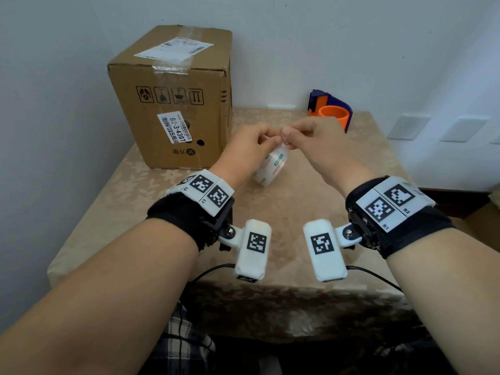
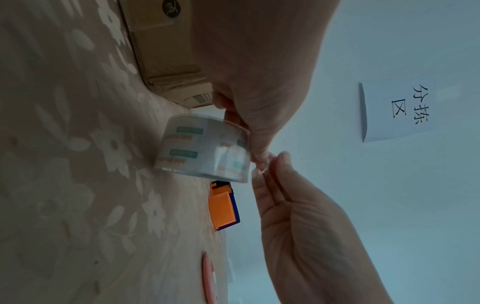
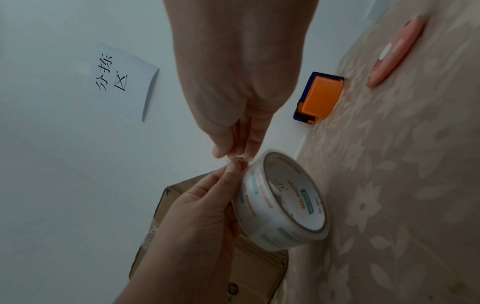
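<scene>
Over the middle of the worktop (image 1: 311,201), both hands meet at a roll of clear tape (image 1: 270,169). I see my left hand (image 1: 243,152) holding the roll from above. Its fingers are curled round the outer wall and its thumb and forefinger are pinched at the upper rim. The roll hangs tilted under that hand, with its open core turned toward my right side. From these views I cannot tell whether its lower edge touches the cloth.

My right hand (image 1: 319,144) is drawn narrow. Thumb and forefinger are pressed together on a small clear bit at the top of the roll, which looks like the tape's loose end, and the other fingers are folded loosely behind. The fingertips of the two hands are touching or just beside each other; the wrist views are too blurred to settle which.

A tall cardboard box (image 1: 176,104) stands on the far left of the worktop, taped shut, with labels on its top and front, close behind my left hand. An orange and blue tape dispenser (image 1: 331,110) sits at the far right, against the wall and well apart from the roll. A slim pink tool (image 3: 394,53) lies on the cloth beyond the dispenser. A paper sign (image 3: 114,78) with dark characters hangs on the wall.
</scene>
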### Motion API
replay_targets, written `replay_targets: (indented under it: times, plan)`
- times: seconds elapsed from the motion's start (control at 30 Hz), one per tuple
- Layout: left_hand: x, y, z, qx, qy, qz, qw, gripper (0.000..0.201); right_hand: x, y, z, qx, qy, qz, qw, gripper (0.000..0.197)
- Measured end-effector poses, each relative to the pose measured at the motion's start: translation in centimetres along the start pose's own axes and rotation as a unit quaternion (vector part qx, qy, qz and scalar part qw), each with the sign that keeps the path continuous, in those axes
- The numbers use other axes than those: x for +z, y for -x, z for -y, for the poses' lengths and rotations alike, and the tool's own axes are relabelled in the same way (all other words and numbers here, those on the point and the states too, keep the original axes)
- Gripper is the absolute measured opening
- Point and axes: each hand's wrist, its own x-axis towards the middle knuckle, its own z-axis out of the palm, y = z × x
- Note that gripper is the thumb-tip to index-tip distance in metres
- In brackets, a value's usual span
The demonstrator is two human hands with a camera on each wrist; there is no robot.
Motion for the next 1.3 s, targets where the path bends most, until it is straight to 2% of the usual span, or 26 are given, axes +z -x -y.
replay_targets:
  times: [0.1,0.17,0.23,0.37,0.43,0.53,0.6,0.67,0.77,0.87,1.0,1.13,1.3]
  plan:
    - [0.1,-0.1,-0.1,-0.003,-0.008,-0.016,1.000,0.019,-0.1,0.2,0.2,-0.020,0.040,0.015,0.999,0.029]
    - [0.3,-0.2,-0.2,-0.006,-0.004,-0.024,1.000,0.013,0.0,0.0,0.3,-0.030,0.091,0.015,0.995,0.032]
    - [0.2,-0.1,-0.3,-0.004,0.017,-0.027,0.999,0.011,0.1,-0.1,0.3,-0.046,0.130,0.012,0.990,0.029]
    - [-0.1,0.0,-0.6,-0.005,0.045,-0.028,0.999,0.023,-0.1,-0.2,0.3,-0.070,0.150,0.001,0.986,0.023]
    - [-0.1,0.1,-0.7,-0.022,0.062,-0.002,0.998,0.034,-0.1,-0.3,0.2,-0.078,0.155,-0.011,0.985,0.022]
    - [0.2,0.4,-0.8,-0.039,0.066,0.078,0.994,0.050,0.1,-0.5,-0.3,-0.070,0.164,-0.033,0.983,0.019]
    - [0.5,0.4,-0.8,-0.037,0.056,0.072,0.995,0.046,0.1,-0.5,-0.4,-0.062,0.166,-0.038,0.983,0.018]
    - [0.6,0.2,-0.8,-0.020,0.004,0.035,0.999,0.044,0.0,-0.4,-0.3,-0.062,0.160,-0.026,0.985,0.019]
    - [0.6,-0.1,-0.5,0.005,-0.065,0.023,0.998,0.045,-0.3,0.0,0.3,-0.047,0.128,-0.013,0.991,0.020]
    - [0.2,-0.3,-0.2,-0.001,-0.063,0.010,0.998,0.045,-0.6,0.0,0.7,-0.040,0.120,0.004,0.992,0.018]
    - [0.2,0.0,-0.2,0.004,-0.044,0.025,0.999,0.047,-1.0,-0.2,0.6,-0.015,0.040,0.008,0.999,0.020]
    - [0.5,0.3,-0.2,0.014,-0.039,0.049,0.998,0.047,-1.2,-0.6,0.3,-0.039,0.161,0.048,0.985,0.023]
    - [0.1,0.2,0.2,0.003,-0.043,0.057,0.997,0.050,-1.2,-0.7,0.0,-0.048,0.263,0.109,0.957,0.032]
